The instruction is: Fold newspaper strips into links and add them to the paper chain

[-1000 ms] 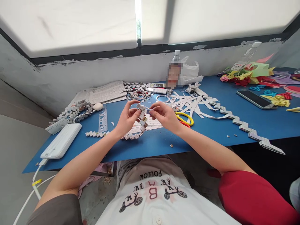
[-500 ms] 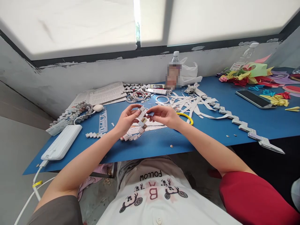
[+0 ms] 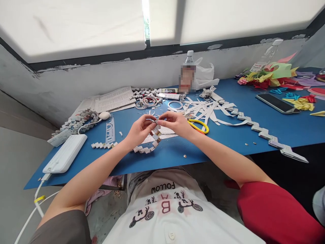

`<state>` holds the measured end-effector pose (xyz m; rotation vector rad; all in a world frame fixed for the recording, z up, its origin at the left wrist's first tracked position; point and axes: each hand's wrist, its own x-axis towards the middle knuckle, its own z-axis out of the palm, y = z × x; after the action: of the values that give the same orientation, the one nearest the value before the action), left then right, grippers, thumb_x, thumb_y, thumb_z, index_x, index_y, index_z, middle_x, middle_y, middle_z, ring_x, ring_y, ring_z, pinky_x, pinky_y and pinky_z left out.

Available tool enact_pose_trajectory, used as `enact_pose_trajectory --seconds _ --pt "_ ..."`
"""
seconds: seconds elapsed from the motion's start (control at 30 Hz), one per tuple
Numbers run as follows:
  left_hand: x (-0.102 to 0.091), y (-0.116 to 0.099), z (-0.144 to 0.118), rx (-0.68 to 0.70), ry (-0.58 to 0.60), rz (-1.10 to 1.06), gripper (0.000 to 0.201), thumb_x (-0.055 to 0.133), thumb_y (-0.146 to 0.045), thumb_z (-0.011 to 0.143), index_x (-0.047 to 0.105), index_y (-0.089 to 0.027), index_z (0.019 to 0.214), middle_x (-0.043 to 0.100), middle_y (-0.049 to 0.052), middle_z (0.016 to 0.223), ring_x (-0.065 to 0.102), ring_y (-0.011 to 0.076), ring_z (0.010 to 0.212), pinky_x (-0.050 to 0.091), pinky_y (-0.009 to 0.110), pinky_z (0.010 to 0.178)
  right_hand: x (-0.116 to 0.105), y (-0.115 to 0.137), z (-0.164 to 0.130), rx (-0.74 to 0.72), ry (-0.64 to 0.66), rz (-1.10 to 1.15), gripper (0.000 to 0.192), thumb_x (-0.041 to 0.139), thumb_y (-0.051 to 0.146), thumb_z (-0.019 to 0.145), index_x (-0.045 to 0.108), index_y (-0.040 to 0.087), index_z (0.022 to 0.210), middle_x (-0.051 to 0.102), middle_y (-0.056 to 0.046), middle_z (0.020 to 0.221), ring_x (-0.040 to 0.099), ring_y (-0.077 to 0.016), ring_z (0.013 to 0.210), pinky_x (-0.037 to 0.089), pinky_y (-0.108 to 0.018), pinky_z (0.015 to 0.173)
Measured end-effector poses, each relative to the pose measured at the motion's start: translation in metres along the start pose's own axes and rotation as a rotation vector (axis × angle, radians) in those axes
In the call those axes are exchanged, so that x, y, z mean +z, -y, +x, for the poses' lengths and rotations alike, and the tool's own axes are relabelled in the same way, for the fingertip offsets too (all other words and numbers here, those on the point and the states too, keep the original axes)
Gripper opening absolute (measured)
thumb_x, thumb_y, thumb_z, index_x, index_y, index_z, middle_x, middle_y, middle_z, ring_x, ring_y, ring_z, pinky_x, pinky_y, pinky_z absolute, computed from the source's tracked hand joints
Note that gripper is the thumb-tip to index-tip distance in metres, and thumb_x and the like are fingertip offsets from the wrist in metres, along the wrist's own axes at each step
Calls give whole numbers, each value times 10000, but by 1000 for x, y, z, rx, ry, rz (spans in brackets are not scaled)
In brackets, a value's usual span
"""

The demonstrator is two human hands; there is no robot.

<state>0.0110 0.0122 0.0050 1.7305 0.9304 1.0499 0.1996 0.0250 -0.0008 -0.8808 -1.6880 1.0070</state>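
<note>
Legibly, "FOLLOW" marks the shirt (image 3: pixel 165 203) below the paper chain (image 3: pixel 149 144).

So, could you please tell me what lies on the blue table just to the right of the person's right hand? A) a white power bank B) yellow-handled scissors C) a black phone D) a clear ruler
B: the yellow-handled scissors lie on the blue table right beside the right hand, while the power bank and ruler sit off to the left and the phone lies far right.
</note>
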Motion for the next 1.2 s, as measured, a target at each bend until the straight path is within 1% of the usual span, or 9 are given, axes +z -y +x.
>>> enact_pose_trajectory --seconds 0.1,0.17,0.27,0.4,0.63,0.87,0.97,1.1,1.2 --pt "1 0 -2 51 -16 157 290 597 -415 859 503 -189 1014 696 43 871 642 144 702 516 251 589 1 -1 -1 -79 -49 -90 174 728 336 750 759 194 847 670 -51 902 609 -156 799 500 -275 670" --pt "1 0 -3 77 -8 273 256 567 -397 883 496 -197 1027 713 43 899 655 141 689 514 256 608 2 -2 -1 -119 -63 -110 145 714 318 763 772 207 834 675 -56 915 615 -167 832 509 -281 687" --pt "1 2 -4 133 -10 403 220 537 -374 903 492 -206 1038 725 34 901 679 148 709 525 272 656 2 -2 -1 -131 -58 -139 128 709 313 769 770 204 799 686 -59 895 624 -170 812 518 -290 686" --pt "2 5 -5 200 -14 499 202 511 -356 912 482 -215 1054 726 40 927 701 171 805 543 289 703 2 -2 -1 -160 -57 -197 112 699 288 783 748 188 779 692 -60 870 626 -167 786 522 -301 707" --pt "1 5 -5 246 9 520 188 493 -331 919 467 -220 1069 717 47 988 706 172 860 556 287 713 0 -2 -1 -208 -67 -208 94 707 285 777 728 196 755 700 -54 858 647 -191 833 528 -327 753" --pt "0 4 -5 217 38 510 198 498 -347 911 483 -217 1059 718 53 981 704 187 877 557 304 727 -1 -1 -2 -194 -60 -180 76 750 260 731 731 187 729 695 -42 832 647 -177 804 526 -317 751" --pt "0 4 -5 209 41 501 207 500 -351 908 494 -214 1063 722 58 974 704 199 881 549 309 722 -1 -2 -2 -194 -72 -155 118 756 302 727 734 186 717 690 -46 819 639 -178 789 520 -325 737" --pt "1 3 -6 196 41 487 217 503 -365 909 501 -211 1062 727 57 949 705 198 852 538 304 712 -1 -4 -1 -177 -83 -119 203 773 393 700 737 193 708 682 -54 809 624 -186 776 512 -340 709" --pt "1 3 -6 189 37 479 222 505 -373 906 506 -213 1059 726 55 946 703 195 842 534 303 711 0 -4 -2 -163 -91 -102 232 783 422 681 738 195 705 680 -57 808 621 -190 779 511 -345 702"
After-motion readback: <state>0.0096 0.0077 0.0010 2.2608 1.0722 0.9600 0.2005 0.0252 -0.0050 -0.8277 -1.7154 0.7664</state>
